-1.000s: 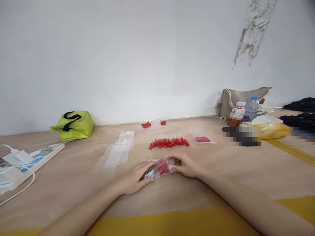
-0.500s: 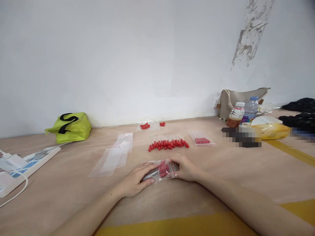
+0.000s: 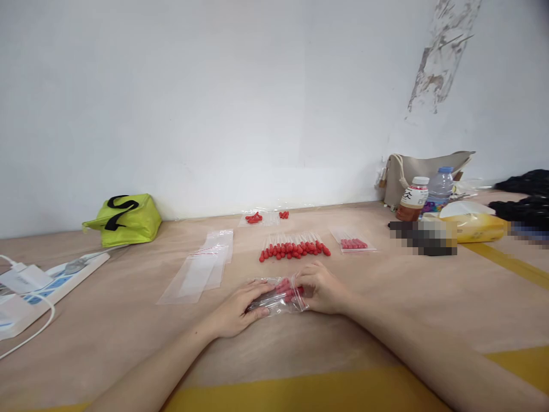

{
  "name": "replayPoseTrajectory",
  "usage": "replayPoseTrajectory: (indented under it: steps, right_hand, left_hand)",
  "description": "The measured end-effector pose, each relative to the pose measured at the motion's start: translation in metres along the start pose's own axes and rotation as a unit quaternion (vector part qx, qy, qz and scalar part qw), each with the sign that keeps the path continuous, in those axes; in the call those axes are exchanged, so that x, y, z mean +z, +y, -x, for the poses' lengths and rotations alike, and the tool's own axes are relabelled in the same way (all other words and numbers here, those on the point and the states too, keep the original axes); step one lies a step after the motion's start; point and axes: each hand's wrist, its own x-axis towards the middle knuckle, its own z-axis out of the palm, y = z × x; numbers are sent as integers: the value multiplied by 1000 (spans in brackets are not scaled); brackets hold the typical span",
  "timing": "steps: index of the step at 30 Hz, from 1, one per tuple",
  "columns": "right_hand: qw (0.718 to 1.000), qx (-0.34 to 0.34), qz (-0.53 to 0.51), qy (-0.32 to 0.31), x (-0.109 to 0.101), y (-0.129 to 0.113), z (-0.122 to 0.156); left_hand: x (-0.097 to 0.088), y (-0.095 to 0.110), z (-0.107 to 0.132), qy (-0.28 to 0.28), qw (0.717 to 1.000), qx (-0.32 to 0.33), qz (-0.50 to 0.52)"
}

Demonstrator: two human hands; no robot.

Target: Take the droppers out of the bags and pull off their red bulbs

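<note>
My left hand and my right hand both grip a small clear plastic bag with red-tipped sticks inside, held low over the table. The left fingers pinch its left end, the right fingers close on its right end. Just beyond lies a row of loose red-tipped sticks. A filled small bag lies to the right of that row. Empty clear bags lie to the left.
A lime-green pouch sits at the back left by the wall. A white power strip with cables lies at the far left. Bottles, a beige bag and a yellow packet stand at the right. More red pieces lie near the wall.
My right hand has closed tighter over the right end of the bag, and the bag has shifted slightly. The view has drifted a little.
</note>
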Motion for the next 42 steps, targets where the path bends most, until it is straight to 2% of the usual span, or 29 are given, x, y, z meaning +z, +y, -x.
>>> replayPoseTrajectory:
  steps: [5, 10, 14, 18, 23, 25, 27, 29, 31, 33, 35, 37, 39, 40, 42]
  right_hand:
    - [998, 22, -49, -37, -10, 2, 3]
    - [985, 62, -146, -70, -6, -1, 2]
    - [971, 72, -223, -57, -7, 6, 2]
    - [930, 143, -332, -60, -24, 25, 5]
    - [869, 293, -389, -85, -67, 54, 14]
    - [854, 329, -400, -47, -84, 65, 19]
    - [836, 355, -418, 21, -94, 71, 20]
    - [819, 363, -433, 100, -94, 69, 18]
    - [825, 339, -415, 183, -82, 57, 10]
    - [860, 288, -339, 249, -61, 35, 1]
    - [905, 202, -234, 293, -35, 11, -7]
    - [949, 94, -138, 266, -12, -9, -10]
    - [970, -9, -84, 230, 4, -19, -9]
    - [976, -48, -66, 202, 10, -21, -7]
    - [984, -96, -45, 144, 14, -22, -3]
  left_hand:
    - [-1, 2, 0, 2, 1000, 12, 5]
    - [-1, 1, 0, 6, 1000, 4, 0]
    - [0, 0, 0, 9, 1000, 6, 4]
    - [-1, 2, -1, 10, 1000, 15, 10]
    - [-3, 3, -1, 12, 999, 30, 21]
    - [-3, 2, 1, 15, 999, 33, 28]
    - [-3, 0, 2, 17, 998, 35, 47]
    - [-3, 0, 1, 27, 996, 19, 81]
    - [-4, 3, -4, 65, 989, -29, 128]
    - [-6, 10, -16, 103, 968, -99, 205]
    - [-6, 21, -31, 109, 918, -168, 343]
    - [-4, 33, -46, 104, 825, -221, 509]
    - [1, 43, -57, 123, 744, -256, 604]
    - [4, 46, -60, 130, 719, -273, 626]
    - [8, 47, -63, 131, 694, -304, 639]
